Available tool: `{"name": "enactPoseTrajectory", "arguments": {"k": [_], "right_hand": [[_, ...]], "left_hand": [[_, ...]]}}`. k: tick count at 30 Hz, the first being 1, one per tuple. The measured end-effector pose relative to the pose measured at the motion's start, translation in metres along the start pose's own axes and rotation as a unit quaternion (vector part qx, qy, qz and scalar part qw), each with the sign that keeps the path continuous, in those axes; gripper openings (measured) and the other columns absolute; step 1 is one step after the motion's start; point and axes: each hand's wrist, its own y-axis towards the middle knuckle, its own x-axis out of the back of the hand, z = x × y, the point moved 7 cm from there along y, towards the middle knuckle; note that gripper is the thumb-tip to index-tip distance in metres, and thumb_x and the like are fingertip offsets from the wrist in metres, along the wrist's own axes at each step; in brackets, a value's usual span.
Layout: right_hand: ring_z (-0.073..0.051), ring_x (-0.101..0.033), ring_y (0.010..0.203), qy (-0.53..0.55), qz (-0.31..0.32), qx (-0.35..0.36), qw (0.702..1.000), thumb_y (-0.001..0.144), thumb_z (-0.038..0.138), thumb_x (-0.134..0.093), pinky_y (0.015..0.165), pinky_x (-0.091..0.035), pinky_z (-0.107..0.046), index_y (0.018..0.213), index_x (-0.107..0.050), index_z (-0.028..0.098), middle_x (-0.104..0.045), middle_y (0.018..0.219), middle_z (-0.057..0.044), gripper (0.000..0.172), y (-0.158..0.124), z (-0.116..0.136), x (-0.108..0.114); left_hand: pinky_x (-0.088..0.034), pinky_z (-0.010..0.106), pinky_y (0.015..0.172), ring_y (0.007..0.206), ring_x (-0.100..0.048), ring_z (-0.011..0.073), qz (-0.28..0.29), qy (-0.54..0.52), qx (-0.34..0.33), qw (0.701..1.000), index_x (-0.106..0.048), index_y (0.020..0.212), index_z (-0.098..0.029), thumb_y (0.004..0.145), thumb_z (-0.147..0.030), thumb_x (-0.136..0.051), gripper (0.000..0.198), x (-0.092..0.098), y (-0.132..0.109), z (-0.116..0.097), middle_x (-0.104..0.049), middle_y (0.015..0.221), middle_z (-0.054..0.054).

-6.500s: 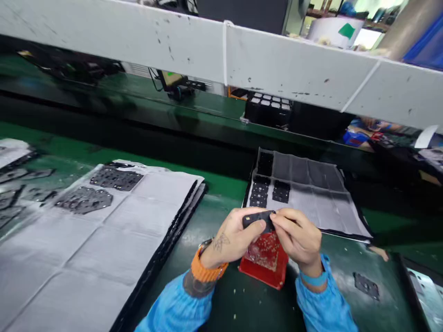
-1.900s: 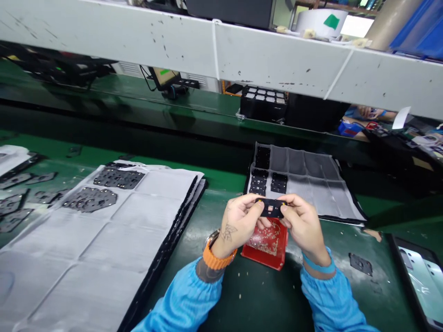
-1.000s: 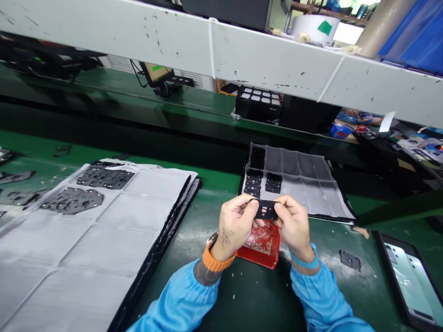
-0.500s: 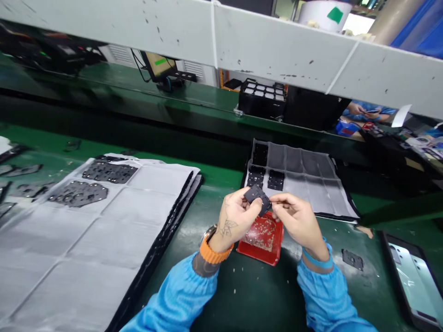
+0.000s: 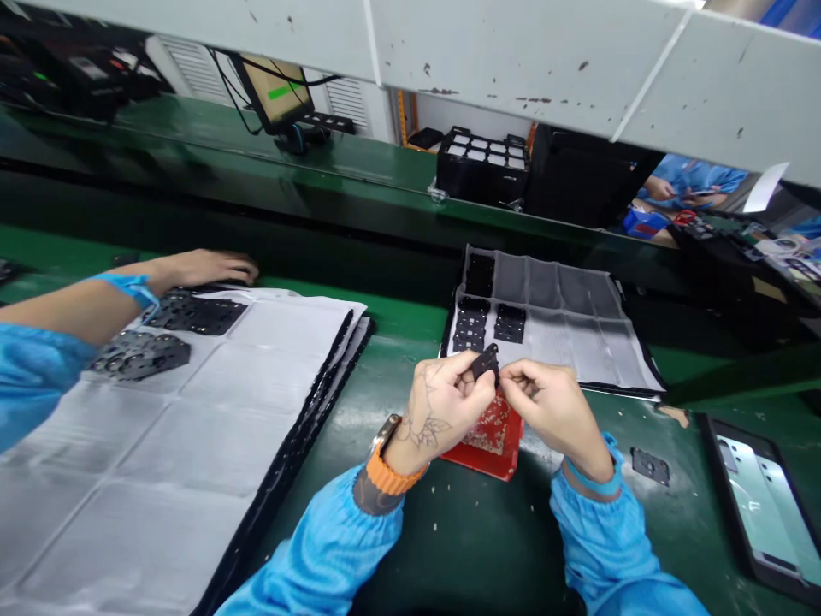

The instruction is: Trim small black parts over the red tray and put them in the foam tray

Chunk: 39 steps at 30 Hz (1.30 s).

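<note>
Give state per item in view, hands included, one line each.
Left hand: closed on the black part.
Right hand: at the part's edge, grip unclear.
Black part: raised off the bench, tilted.
Red tray: holding small pale bits.
Loose dark part: lying flat on bench.
Smaller sheet: flat, dark parts at its left end.
Monitor: green bar on screen.
Co-worker's hand: at large sheet's far edge, contact unclear.

Held plate (image 5: 485,364) black; tray (image 5: 497,464) red; watch strap (image 5: 390,476) orange; sleeve (image 5: 321,543) blue; bench (image 5: 478,547) dark green; phone (image 5: 763,505) pale mint.
</note>
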Motion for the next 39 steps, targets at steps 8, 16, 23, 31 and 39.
{"name": "enactPoseTrajectory", "arguments": {"k": [8,16,23,31,39], "right_hand": [[-0.013,-0.05,0.046,-0.073,0.009,0.091,0.993,0.09,0.025,-0.051,0.049,-0.038,-0.024,0.071,-0.055,0.022,-0.053,0.055,0.004,0.019,0.0,0.01,-0.003],[-0.013,-0.053,0.042,-0.055,0.003,0.1,0.993,0.092,0.034,-0.054,0.042,-0.038,-0.024,0.076,-0.064,0.022,-0.062,0.056,0.002,0.021,0.004,0.001,-0.007],[-0.014,-0.05,0.05,-0.005,0.052,0.056,0.997,0.09,0.029,-0.052,0.051,-0.041,-0.025,0.073,-0.057,0.021,-0.056,0.057,0.002,0.02,0.002,0.004,-0.012],[-0.012,-0.047,0.05,0.019,0.025,0.037,0.999,0.094,0.024,-0.05,0.053,-0.037,-0.026,0.07,-0.052,0.021,-0.053,0.057,0.003,0.023,0.003,0.002,-0.014],[-0.014,-0.059,0.055,0.164,0.095,-0.042,0.981,0.095,0.028,-0.052,0.056,-0.047,-0.025,0.082,-0.061,0.018,-0.062,0.063,0.0,0.019,-0.002,-0.004,-0.015]], "left_hand": [[-0.05,0.029,0.066,0.07,-0.063,0.0173,0.04,0.097,-0.153,0.983,-0.06,0.079,-0.018,0.096,-0.019,-0.044,0.024,-0.011,-0.007,-0.012,-0.065,0.074,0.006],[-0.045,0.028,0.056,0.063,-0.057,0.0162,0.035,0.258,-0.224,0.939,-0.06,0.084,-0.017,0.097,-0.016,-0.044,0.021,-0.022,-0.014,-0.009,-0.062,0.073,0.006],[-0.051,0.033,0.075,0.076,-0.065,0.019,-0.015,0.165,-0.191,0.967,-0.063,0.102,-0.02,0.094,-0.014,-0.052,0.015,-0.011,-0.024,0.001,-0.069,0.092,0.011],[-0.037,0.026,0.055,0.047,-0.049,0.0131,0.026,0.077,-0.055,0.995,-0.051,0.07,-0.02,0.095,-0.023,-0.047,0.026,-0.007,-0.003,0.008,-0.053,0.054,0.0],[-0.032,0.024,0.049,0.041,-0.046,0.0105,0.036,0.041,-0.019,0.998,-0.044,0.066,-0.021,0.094,-0.023,-0.048,0.028,0.001,0.0,0.002,-0.05,0.047,-0.003]]}}
